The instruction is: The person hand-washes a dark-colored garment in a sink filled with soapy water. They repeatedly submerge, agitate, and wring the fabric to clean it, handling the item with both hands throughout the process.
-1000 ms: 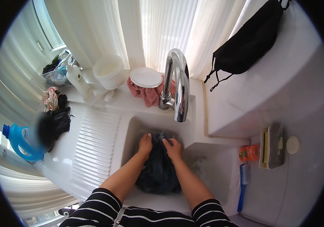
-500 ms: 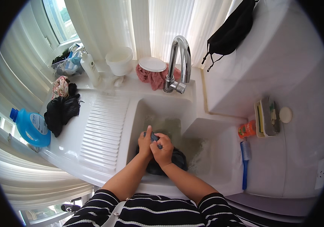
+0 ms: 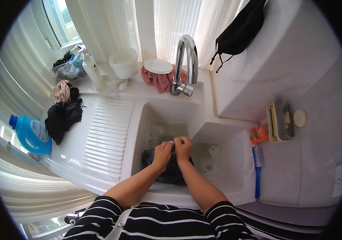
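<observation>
Dark wet cloth [image 3: 174,173] lies bunched in the white sink basin [image 3: 138,134], partly in cloudy, sudsy water [image 3: 209,160]. Over it, my left hand [image 3: 163,155] is closed on a pinch of the cloth. Right beside it, my right hand [image 3: 183,148] is curled shut on the same piece, knuckles up. A small bit of the fabric shows between the two hands. Its garment type cannot be made out, and its lower part is hidden by my forearms.
A ridged washboard [image 3: 109,138] adjoins the basin's left side. Black clothing [image 3: 63,118] and a blue detergent bottle [image 3: 31,134] sit farther left. Behind the basin rises a chrome faucet [image 3: 193,60], near a pink cloth [image 3: 161,83]. A blue brush [image 3: 257,172] lies along the right ledge.
My hands have shifted slightly right and come level, knuckles up, where they were pressed together with thumbs raised. The dark cloth has spread up toward them. The whole view has tilted slightly.
</observation>
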Available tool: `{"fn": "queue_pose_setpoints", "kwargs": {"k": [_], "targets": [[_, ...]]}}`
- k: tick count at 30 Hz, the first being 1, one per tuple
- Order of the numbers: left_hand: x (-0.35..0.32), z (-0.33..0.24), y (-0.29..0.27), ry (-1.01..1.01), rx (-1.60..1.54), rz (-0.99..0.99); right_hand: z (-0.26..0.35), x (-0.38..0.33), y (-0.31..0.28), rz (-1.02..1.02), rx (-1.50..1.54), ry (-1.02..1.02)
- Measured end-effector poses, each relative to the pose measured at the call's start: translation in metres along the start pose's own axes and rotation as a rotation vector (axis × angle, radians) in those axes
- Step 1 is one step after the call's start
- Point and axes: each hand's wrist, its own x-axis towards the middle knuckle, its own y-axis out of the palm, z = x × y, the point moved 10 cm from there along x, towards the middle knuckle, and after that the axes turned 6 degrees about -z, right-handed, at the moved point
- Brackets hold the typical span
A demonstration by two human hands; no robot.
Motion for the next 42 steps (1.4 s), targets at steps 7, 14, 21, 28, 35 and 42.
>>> {"fn": "queue_pose_setpoints", "kwargs": {"k": [7, 14, 21, 28, 35, 42], "targets": [[0.027, 0.027, -0.031, -0.192, -0.228, -0.109, 0.064, -0.051, 0.013, 0.127, 0.234, -0.348], [0.031, 0.026, -0.036, -0.271, -0.083, -0.167, 0.08, -0.06, 0.003, 0.12, 0.286, -0.4], [0.008, 0.026, -0.009, -0.15, 0.025, -0.069, 0.014, -0.005, 0.005, 0.004, 0.077, -0.206], [0.028, 0.042, -0.023, -0.19, 0.369, -0.036, -0.017, 0.003, 0.039, 0.148, 0.068, -0.192], [0.107, -0.016, -0.028, 0.213, 0.848, -0.287, -0.057, 0.064, 0.057, 0.122, -0.399, -0.247], [0.136, 0.05, -0.005, 0.425, 1.32, -0.249, -0.104, 0.015, 0.11, 0.353, -0.893, -0.449]]}}
